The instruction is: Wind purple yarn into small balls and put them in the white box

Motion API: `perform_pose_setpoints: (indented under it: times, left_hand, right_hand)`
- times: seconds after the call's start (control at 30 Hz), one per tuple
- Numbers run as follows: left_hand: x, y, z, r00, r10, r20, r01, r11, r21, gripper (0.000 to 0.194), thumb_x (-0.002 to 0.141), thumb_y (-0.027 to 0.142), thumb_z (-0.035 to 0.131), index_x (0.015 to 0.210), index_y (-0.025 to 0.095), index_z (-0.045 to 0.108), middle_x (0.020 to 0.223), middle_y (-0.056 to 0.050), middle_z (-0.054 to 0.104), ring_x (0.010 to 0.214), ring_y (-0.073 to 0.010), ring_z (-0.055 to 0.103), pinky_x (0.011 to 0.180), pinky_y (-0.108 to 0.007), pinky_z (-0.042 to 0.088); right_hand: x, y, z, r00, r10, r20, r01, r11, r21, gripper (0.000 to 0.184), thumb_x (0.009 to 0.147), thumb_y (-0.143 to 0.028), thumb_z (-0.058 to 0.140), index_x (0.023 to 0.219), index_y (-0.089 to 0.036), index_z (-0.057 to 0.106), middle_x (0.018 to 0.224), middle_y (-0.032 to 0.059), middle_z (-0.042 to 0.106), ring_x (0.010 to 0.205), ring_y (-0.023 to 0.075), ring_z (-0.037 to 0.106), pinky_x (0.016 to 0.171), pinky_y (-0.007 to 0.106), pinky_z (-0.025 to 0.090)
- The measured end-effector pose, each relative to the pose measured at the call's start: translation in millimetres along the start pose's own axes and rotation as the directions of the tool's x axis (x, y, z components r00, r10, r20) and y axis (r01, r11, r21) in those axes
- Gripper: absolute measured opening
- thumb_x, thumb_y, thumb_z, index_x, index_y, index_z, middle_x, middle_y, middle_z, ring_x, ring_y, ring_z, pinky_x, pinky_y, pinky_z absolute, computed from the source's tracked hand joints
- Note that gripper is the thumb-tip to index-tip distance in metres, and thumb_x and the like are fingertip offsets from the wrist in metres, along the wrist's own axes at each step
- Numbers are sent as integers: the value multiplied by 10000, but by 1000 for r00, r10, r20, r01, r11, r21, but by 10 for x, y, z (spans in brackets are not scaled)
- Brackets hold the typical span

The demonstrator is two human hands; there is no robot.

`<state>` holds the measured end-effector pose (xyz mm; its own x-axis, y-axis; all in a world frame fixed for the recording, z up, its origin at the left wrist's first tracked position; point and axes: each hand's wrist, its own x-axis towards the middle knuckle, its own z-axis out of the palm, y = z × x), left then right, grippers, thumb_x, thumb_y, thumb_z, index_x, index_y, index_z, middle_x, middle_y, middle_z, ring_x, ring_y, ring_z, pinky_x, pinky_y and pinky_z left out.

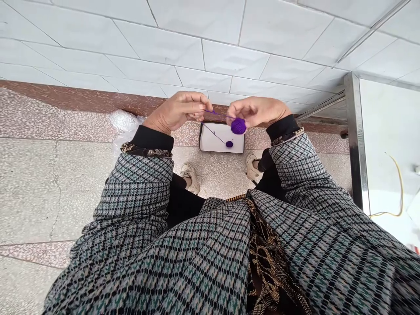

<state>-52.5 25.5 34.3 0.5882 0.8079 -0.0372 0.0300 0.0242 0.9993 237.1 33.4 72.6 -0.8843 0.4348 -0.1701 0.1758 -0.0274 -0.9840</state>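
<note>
Left hand (193,107): grip pinched on purple strand (214,112), which leads across to right hand (259,110). Right grip: fingertips closed on larger purple ball (238,126). Second strand (214,133) drops from left hand to smaller purple ball (229,144) in white-lined box (209,145), on floor (213,173). Red patch (417,250), right edge: too small to read.

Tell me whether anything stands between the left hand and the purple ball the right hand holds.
Nothing visible blocks it: only a purple strand crosses from the left hand toward the purple ball in the right hand.
</note>
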Motion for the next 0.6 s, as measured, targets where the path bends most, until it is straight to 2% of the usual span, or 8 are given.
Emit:
perform_pose_setpoints:
  times: [0.13,0.23,0.3,0.37,0.4,0.47,0.53,0.6]
  left_hand:
    - [7,-44,-54,997,-69,-38,70,997,17,287,882,426,851,839,175,718,715,-10,604,638,-105,621,672,-249,512]
    - [48,-101,26,998,-39,-54,39,999,-3,298,866,420,852,803,170,701,759,-28,646,589,-82,554,623,-238,486]
    - [69,-112,123,999,-27,-23,28,1000,11,261,891,379,813,791,164,702,757,-31,653,575,-79,521,607,-236,474]
    - [72,-86,221,998,-37,45,34,997,64,228,927,323,763,774,163,706,706,-23,631,575,-90,521,617,-238,479]
    - [66,-60,260,996,-44,80,36,995,93,225,943,299,741,765,166,707,673,-16,611,573,-96,525,628,-241,485]
    - [49,1,299,991,-52,122,36,991,130,226,959,266,710,755,169,710,625,-2,576,563,-104,525,643,-247,494]
    - [32,52,283,991,-53,119,35,988,151,222,959,235,686,750,165,716,613,1,565,563,-110,525,652,-252,494]
    - [26,73,228,995,-49,82,35,985,170,210,938,196,669,737,160,715,617,-1,565,575,-113,526,660,-253,488]
  right_hand:
    - [-57,87,-14,979,-151,-139,176,967,186,688,729,-639,995,979,-194,533,947,16,673,807,126,673,653,199,540]
    - [33,93,37,927,-196,-319,286,921,264,738,688,-627,997,1064,-229,501,938,-12,642,696,109,634,581,195,544]
    - [150,79,90,844,-164,-512,326,913,245,660,769,-555,950,1128,-243,491,965,-21,627,709,107,634,649,209,579]
    - [280,70,146,732,-91,-676,323,919,226,467,900,-419,843,1145,-247,484,994,-18,617,774,113,651,761,227,600]
    - [337,72,171,682,-53,-730,301,929,214,365,941,-332,783,1131,-244,484,1010,-13,614,796,113,651,803,234,597]
    - [412,89,210,630,3,-777,171,975,143,267,933,-171,717,1065,-234,494,1021,-8,611,780,110,619,809,239,574]
    - [424,116,231,661,39,-750,-68,998,-8,270,874,-83,719,989,-221,517,979,-5,617,761,120,573,752,242,533]
    - [383,138,234,789,100,-607,-227,964,-137,290,821,-70,760,956,-210,544,907,-7,623,781,139,568,708,246,498]
